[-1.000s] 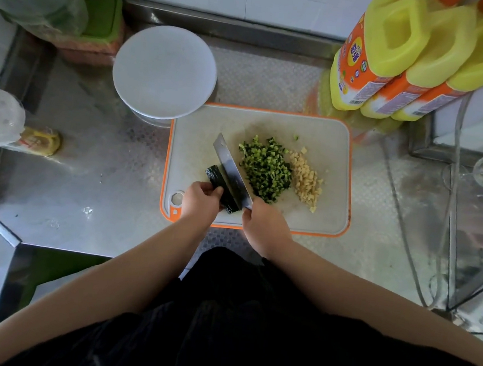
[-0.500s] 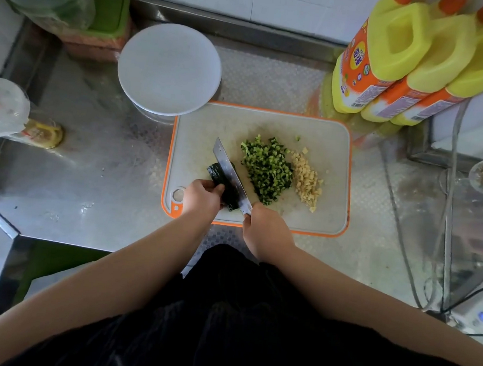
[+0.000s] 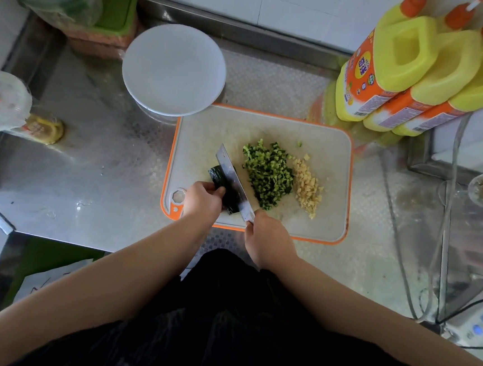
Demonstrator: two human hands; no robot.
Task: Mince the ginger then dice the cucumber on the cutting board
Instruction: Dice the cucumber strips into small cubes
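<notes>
I am looking down from the head camera at a white cutting board (image 3: 210, 127) with an orange rim, lying on a steel counter (image 3: 88, 184). My left hand (image 3: 202, 201) is resting at the board's near left, its fingers curled round the near end of a dark green cucumber piece (image 3: 224, 187), pinning it to the board. My right hand (image 3: 269, 239) is gripping the handle of a cleaver (image 3: 233, 183), fingers wrapped fully round it; the blade is lying against the right side of the cucumber piece. Just right of the blade, a heap of diced cucumber (image 3: 267, 175) is sitting mid-board, and touching its right edge is a smaller heap of pale minced ginger (image 3: 307, 187). A round white lid (image 3: 174, 69) is sitting just beyond the board's far left corner. Three yellow-and-orange bottles (image 3: 419, 75) are standing at the far right.
</notes>
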